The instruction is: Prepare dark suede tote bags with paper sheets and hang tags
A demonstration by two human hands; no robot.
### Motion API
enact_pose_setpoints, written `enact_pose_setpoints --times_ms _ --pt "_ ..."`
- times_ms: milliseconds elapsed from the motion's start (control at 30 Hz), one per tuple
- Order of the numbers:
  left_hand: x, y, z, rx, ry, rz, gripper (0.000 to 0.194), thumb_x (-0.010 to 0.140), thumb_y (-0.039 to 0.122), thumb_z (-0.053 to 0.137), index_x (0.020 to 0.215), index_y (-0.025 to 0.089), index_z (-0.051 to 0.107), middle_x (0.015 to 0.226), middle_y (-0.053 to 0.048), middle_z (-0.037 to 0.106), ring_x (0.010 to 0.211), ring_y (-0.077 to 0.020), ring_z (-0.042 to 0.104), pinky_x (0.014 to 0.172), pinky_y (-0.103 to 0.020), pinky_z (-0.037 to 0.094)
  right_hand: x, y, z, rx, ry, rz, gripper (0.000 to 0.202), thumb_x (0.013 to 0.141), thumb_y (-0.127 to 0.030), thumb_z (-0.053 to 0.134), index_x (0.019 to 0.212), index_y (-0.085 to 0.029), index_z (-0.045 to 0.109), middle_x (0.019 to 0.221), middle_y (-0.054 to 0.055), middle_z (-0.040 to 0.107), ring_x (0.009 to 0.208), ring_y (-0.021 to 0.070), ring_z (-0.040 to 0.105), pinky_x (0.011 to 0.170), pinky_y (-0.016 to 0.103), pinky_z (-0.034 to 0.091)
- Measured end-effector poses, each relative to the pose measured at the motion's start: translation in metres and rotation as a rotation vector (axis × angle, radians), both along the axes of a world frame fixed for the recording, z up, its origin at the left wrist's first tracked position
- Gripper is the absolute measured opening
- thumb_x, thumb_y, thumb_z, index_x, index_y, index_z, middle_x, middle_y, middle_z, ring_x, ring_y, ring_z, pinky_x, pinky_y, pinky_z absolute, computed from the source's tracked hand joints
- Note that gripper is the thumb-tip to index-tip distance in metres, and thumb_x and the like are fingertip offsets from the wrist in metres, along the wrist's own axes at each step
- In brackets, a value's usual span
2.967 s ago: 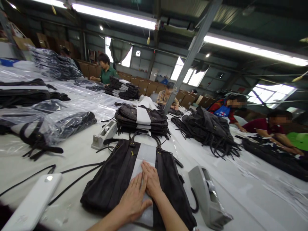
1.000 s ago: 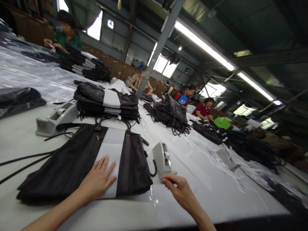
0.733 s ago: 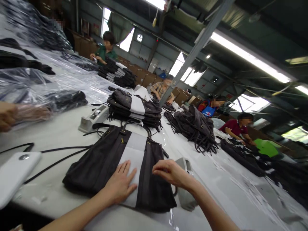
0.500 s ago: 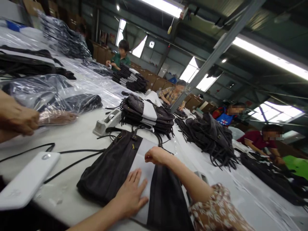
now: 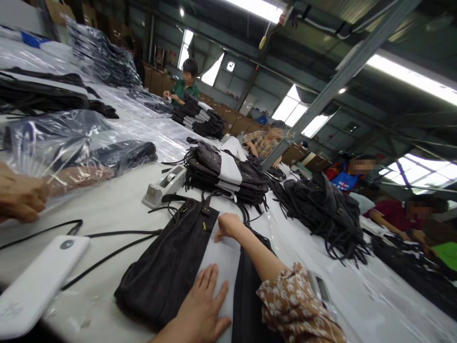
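Note:
A black bag [image 5: 162, 264] lies flat on the white table in front of me, with a white paper strip [image 5: 224, 259] running down its middle. My left hand [image 5: 205, 300] rests on the strip's lower part, fingers stretched out. Near the upper end, my right hand [image 5: 229, 226] touches the strip with its fingers curled and pressed together; anything between them is hidden. Zips with small brass-coloured pulls show beside the strip. Thin black straps trail left from the bag, and its handles lie beyond my right hand.
A tape dispenser [image 5: 164, 185] stands behind the bag, beside stacked black bags [image 5: 203, 166]. At left are a white power bank [image 5: 43, 286] with a cable and a co-worker's hand [image 5: 21, 193] at a clear plastic bag [image 5: 60, 138]. More bags [image 5: 321, 205] are piled right. Other people work farther back.
My right hand has come down onto the upper part of the paper strip, fingers still curled. My left hand stays flat on it. The view has shifted slightly.

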State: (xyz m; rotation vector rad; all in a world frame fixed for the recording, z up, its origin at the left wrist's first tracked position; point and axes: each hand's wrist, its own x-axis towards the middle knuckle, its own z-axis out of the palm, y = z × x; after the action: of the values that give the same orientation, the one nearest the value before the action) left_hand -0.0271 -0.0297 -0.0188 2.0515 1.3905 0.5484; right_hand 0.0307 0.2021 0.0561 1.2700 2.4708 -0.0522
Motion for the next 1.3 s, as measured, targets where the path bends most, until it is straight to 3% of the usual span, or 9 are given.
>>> enact_pose_setpoints --times_ms 200,333,467,567,667,800,933,1100,1300 --pt "-0.001 0.003 -0.006 0.02 -0.006 -0.027 0.074 0.086 0.065 0.036 0.148 0.026 0.022 0.154 -0.015 -0.004 0.141 -0.0383 -0.003 0.115 -0.059 0.011 0.034 -0.007 0.014 0.119 0.14 -0.126 0.049 0.092 -0.054 0.035 0.098 -0.016 0.066 0.096 0.012 0.068 0.088 0.0198 0.062 0.076 0.028 0.044" --pt "-0.001 0.004 -0.007 0.018 -0.003 -0.029 0.076 0.086 0.064 0.039 0.148 0.024 0.022 0.155 -0.015 -0.002 0.141 -0.0398 -0.001 0.114 -0.06 0.011 0.043 -0.056 -0.011 0.105 0.272 0.019 0.058 0.086 -0.061 0.044 0.132 -0.025 0.049 0.139 0.011 0.048 0.128 0.0279 0.041 0.106 0.044 0.028" --pt "-0.001 0.002 -0.004 0.046 0.012 -0.01 0.073 0.087 0.062 0.038 0.148 0.025 0.024 0.156 -0.015 0.0 0.142 -0.04 0.001 0.114 -0.06 0.012 0.043 -0.088 -0.031 -0.061 0.249 -0.067 0.077 0.08 -0.053 0.057 0.146 -0.028 0.027 0.156 0.009 0.015 0.142 0.0332 0.012 0.11 0.059 0.012" --pt "0.0 0.0 -0.003 0.069 0.027 -0.005 0.074 0.086 0.065 0.035 0.148 0.026 0.024 0.156 -0.015 0.003 0.141 -0.04 0.004 0.114 -0.059 0.014 0.063 -0.096 -0.013 -0.139 0.426 -0.126 0.068 0.078 -0.045 0.058 0.14 -0.024 0.04 0.15 0.011 0.033 0.139 0.0305 0.027 0.111 0.055 0.017" --pt "0.002 -0.004 -0.002 0.093 0.058 0.008 0.073 0.086 0.066 0.034 0.146 0.026 0.028 0.156 -0.017 0.01 0.141 -0.0396 0.007 0.113 -0.058 0.017 0.124 -0.105 0.022 -0.018 0.748 -0.286 0.043 0.082 -0.047 0.05 0.109 -0.019 0.067 0.123 0.01 0.063 0.117 0.0265 0.054 0.105 0.041 0.034" --pt "0.006 -0.011 -0.004 0.147 0.142 0.058 0.069 0.086 0.064 0.037 0.143 0.025 0.036 0.153 -0.019 0.022 0.141 -0.0377 0.014 0.112 -0.055 0.02 0.249 -0.144 0.059 0.271 0.825 -0.822 0.042 0.076 -0.054 0.051 0.084 -0.019 0.072 0.087 0.007 0.072 0.092 0.0288 0.063 0.086 0.037 0.044" --pt "0.01 -0.011 -0.014 0.216 0.207 0.06 0.066 0.087 0.063 0.036 0.14 0.025 0.041 0.151 -0.02 0.029 0.141 -0.0365 0.019 0.111 -0.054 0.021 0.339 -0.207 0.062 0.301 0.849 -1.246 0.042 0.072 -0.052 0.052 0.081 -0.016 0.071 0.091 0.009 0.071 0.098 0.0279 0.061 0.082 0.033 0.044" --pt "0.01 -0.012 -0.02 0.271 0.26 0.053 0.065 0.087 0.063 0.035 0.139 0.025 0.043 0.149 -0.02 0.033 0.14 -0.0362 0.023 0.11 -0.051 0.021 0.359 -0.247 0.042 0.139 0.882 -1.413 0.049 0.066 -0.062 0.056 0.081 -0.018 0.072 0.1 0.012 0.068 0.092 0.0256 0.06 0.069 0.033 0.044" --pt "0.01 -0.014 -0.02 0.285 0.267 0.06 0.064 0.087 0.063 0.035 0.137 0.025 0.046 0.148 -0.017 0.035 0.139 -0.0351 0.025 0.11 -0.05 0.021 0.352 -0.234 0.028 0.074 0.951 -1.457 0.047 0.057 -0.062 0.065 0.075 -0.019 0.066 0.095 0.008 0.068 0.087 0.0231 0.058 0.067 0.031 0.04"
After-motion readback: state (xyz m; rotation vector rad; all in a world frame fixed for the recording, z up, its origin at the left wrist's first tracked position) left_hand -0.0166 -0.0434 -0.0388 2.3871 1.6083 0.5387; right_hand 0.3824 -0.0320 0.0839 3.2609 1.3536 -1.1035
